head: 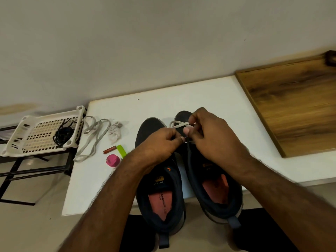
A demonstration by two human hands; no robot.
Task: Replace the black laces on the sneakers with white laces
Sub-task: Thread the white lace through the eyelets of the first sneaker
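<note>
At frame centre, our left hand [163, 140] and right hand [207, 135] pinch a white lace [177, 124] over the right sneaker [214, 188], beside the left sneaker [160, 197]. Black laces [62, 135] lie in the basket [18, 140], left.

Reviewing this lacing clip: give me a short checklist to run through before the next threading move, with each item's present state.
1. Both hands on the lace: left hand and right hand pinch the white lace over the right sneaker. Ok.
2. Lace tip lined up with an eyelet: hidden by fingers. Cannot tell.
3. Old black laces out of the way, in the white basket. Ok.
4. Second white lace ready on the table. Ok.
5. Left sneaker laced: no lace visible. Not ok.
</note>
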